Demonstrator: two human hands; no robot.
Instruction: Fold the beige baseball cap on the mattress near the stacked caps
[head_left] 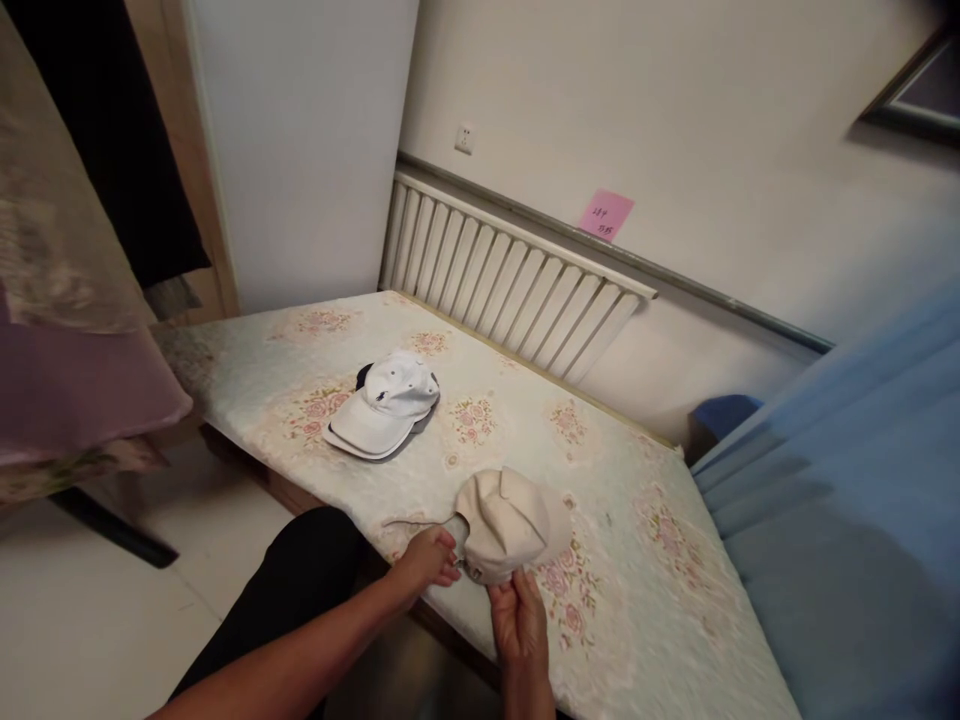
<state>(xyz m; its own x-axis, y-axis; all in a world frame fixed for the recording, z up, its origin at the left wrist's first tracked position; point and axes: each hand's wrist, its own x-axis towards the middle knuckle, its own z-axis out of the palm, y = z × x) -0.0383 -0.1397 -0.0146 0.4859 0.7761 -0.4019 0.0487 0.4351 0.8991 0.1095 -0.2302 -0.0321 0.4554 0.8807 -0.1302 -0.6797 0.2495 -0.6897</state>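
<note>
Near the front edge of the mattress (637,560), a beige cap (510,522) lay crown-up on the floral cover. Left hand (429,558) pinched the cap's back strap at its left side, fingers closed on it. Right hand (517,622) gripped the cap's lower rim from below, thumb and fingers closed on the fabric. A thin strap end trailed left from the cap across the mattress. Farther back, well apart, a white cap (386,402) sat stacked on another cap, dark trim showing beneath. A slatted white headboard (510,285) ran along the wall behind. Pink sticky note (606,214) stuck on the wall above it. Blue curtain (847,500) hung at right.
</note>
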